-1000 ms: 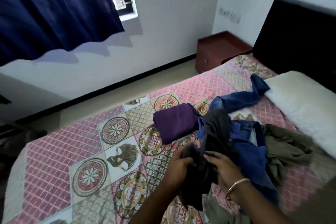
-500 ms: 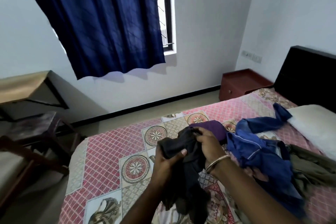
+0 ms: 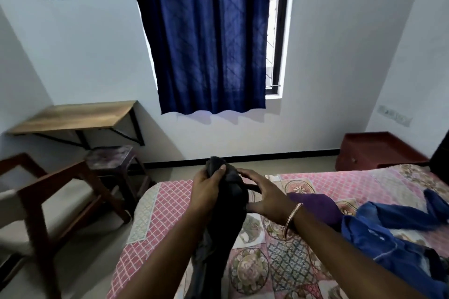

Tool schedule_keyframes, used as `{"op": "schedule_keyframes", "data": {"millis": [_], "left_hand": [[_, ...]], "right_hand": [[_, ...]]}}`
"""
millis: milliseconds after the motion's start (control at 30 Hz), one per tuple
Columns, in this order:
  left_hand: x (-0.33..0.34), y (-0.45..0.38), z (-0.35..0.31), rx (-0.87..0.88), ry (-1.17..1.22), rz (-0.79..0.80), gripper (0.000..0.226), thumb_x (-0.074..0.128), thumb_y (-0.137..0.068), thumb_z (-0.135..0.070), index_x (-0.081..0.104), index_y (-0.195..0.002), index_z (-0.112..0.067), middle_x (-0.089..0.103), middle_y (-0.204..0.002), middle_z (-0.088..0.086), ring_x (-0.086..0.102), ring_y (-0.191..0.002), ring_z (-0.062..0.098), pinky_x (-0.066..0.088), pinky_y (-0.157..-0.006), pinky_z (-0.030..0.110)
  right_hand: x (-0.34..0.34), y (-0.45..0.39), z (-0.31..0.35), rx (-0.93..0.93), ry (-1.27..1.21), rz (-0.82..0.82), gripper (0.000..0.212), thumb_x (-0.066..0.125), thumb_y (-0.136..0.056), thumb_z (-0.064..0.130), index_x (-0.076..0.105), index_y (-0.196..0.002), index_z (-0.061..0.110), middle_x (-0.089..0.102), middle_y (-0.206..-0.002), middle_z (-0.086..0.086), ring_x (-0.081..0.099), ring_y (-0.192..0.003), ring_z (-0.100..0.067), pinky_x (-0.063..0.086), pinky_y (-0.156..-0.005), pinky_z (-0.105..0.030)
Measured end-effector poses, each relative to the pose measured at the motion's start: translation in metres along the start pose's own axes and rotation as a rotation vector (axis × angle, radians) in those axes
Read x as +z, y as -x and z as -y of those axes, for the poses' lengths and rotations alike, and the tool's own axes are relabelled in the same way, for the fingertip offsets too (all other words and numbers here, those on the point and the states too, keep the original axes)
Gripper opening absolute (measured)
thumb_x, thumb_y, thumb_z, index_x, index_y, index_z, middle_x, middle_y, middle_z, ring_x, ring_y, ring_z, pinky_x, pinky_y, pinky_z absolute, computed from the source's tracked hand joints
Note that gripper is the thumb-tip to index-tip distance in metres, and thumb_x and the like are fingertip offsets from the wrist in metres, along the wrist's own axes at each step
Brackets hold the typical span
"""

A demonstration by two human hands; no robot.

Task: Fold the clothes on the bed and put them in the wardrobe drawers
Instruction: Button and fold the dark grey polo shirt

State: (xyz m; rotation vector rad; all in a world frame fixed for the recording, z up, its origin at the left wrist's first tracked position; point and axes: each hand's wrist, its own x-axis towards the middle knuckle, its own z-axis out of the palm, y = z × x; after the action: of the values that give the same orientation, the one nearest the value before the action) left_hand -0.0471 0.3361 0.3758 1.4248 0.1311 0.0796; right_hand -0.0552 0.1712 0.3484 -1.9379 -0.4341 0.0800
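Note:
A dark grey garment (image 3: 226,216) hangs lifted above the bed (image 3: 170,199), which has a pink patterned cover. My left hand (image 3: 206,189) grips its top edge, thumb on the cloth. My right hand (image 3: 264,198), with a bangle at the wrist, holds the garment's right side, fingers spread along it. Behind my right wrist a folded purple cloth (image 3: 318,206) lies on the bed. A crumpled blue garment (image 3: 393,233) is spread at the right.
A wooden chair (image 3: 48,196) and a dark stool (image 3: 109,160) stand left of the bed, under a wall-mounted wooden desk (image 3: 75,114). A red-brown bedside cabinet (image 3: 374,150) sits at the right by the wall. A blue curtain (image 3: 206,36) covers the window.
Both hands have lifted the dark garment up off the pile and moved it left. My view has swung up and left, so the pillow and olive garment have left the frame.

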Motion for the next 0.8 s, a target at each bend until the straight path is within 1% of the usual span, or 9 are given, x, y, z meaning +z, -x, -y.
{"op": "schedule_keyframes", "data": {"millis": [67,133,233,333,433,567,633,700,800], "left_hand": [[0.0,0.003,-0.009,-0.029,0.076,0.065,0.011,0.069,-0.088,-0.014,0.067,-0.095,-0.007,0.072,-0.083,0.01,0.07,-0.073,0.022,0.055,-0.069,0.032],[0.0,0.006,-0.019,-0.074,0.207,0.126,0.036,0.078,-0.073,-0.012,0.064,-0.104,0.0,0.071,-0.086,0.015,0.07,-0.074,0.025,0.056,-0.069,0.033],[-0.004,0.008,-0.025,-0.089,0.253,0.124,0.047,0.077,-0.073,-0.006,0.058,-0.114,0.007,0.069,-0.091,0.018,0.07,-0.078,0.027,0.057,-0.067,0.031],[-0.008,0.008,-0.026,-0.107,0.297,0.018,0.026,0.065,-0.086,0.003,0.059,-0.111,0.003,0.069,-0.094,0.018,0.07,-0.082,0.028,0.058,-0.069,0.034],[-0.007,0.01,-0.032,-0.085,0.339,0.004,0.019,0.057,-0.091,0.006,0.058,-0.107,-0.004,0.07,-0.097,0.017,0.069,-0.087,0.029,0.057,-0.074,0.038],[-0.006,0.008,-0.044,-0.012,0.304,0.022,0.027,0.058,-0.09,0.007,0.053,-0.113,-0.007,0.068,-0.107,0.02,0.07,-0.094,0.033,0.058,-0.08,0.041],[-0.006,0.006,-0.052,0.001,0.275,0.044,0.028,0.059,-0.09,0.007,0.052,-0.113,-0.007,0.067,-0.108,0.019,0.069,-0.097,0.033,0.058,-0.081,0.041],[-0.007,0.001,-0.057,-0.017,0.253,0.061,0.028,0.062,-0.089,0.004,0.052,-0.114,-0.005,0.066,-0.111,0.02,0.068,-0.099,0.035,0.058,-0.084,0.044],[-0.016,-0.001,-0.063,-0.066,0.223,0.147,0.032,0.064,-0.09,-0.008,0.053,-0.12,-0.001,0.061,-0.112,0.023,0.062,-0.101,0.036,0.053,-0.09,0.047]], "right_hand": [[0.003,-0.004,0.002,-0.077,0.016,-0.06,0.054,0.073,-0.079,0.003,0.059,-0.124,0.028,0.065,-0.122,0.012,0.059,-0.117,0.0,0.047,-0.1,-0.021],[0.003,-0.008,0.006,-0.143,0.057,-0.248,0.016,0.068,-0.089,0.012,0.069,-0.096,0.026,0.073,-0.091,0.01,0.065,-0.09,0.002,0.055,-0.083,-0.029],[-0.005,-0.015,0.011,-0.164,0.135,-0.406,0.026,0.062,-0.096,0.024,0.062,-0.07,0.021,0.056,-0.058,0.009,0.049,-0.058,0.002,0.043,-0.057,-0.026],[-0.01,-0.017,0.018,-0.219,0.165,-0.289,0.006,0.067,-0.09,0.015,0.065,-0.092,0.02,0.063,-0.075,0.011,0.06,-0.072,-0.002,0.049,-0.067,-0.022],[-0.008,-0.01,0.02,-0.3,0.248,-0.138,0.064,0.069,-0.078,0.011,0.047,-0.135,0.032,0.06,-0.118,0.011,0.062,-0.106,-0.008,0.05,-0.087,-0.02],[0.001,0.0,0.017,-0.377,0.346,-0.048,0.085,0.066,-0.07,0.022,0.035,-0.148,0.039,0.023,-0.154,0.003,0.038,-0.133,-0.007,0.04,-0.102,-0.021],[0.008,-0.002,0.02,-0.382,0.36,-0.106,0.083,0.069,-0.074,0.029,0.035,-0.149,0.033,0.027,-0.152,0.001,0.038,-0.13,-0.007,0.039,-0.103,-0.02],[0.011,-0.01,0.025,-0.398,0.343,-0.163,0.068,0.071,-0.079,0.03,0.044,-0.141,0.026,0.052,-0.133,0.001,0.053,-0.116,-0.009,0.046,-0.097,-0.022],[0.016,-0.024,0.04,-0.385,0.242,-0.278,0.039,0.066,-0.076,0.002,0.06,-0.109,0.021,0.069,-0.088,0.006,0.064,-0.08,-0.002,0.051,-0.071,-0.022]]}}
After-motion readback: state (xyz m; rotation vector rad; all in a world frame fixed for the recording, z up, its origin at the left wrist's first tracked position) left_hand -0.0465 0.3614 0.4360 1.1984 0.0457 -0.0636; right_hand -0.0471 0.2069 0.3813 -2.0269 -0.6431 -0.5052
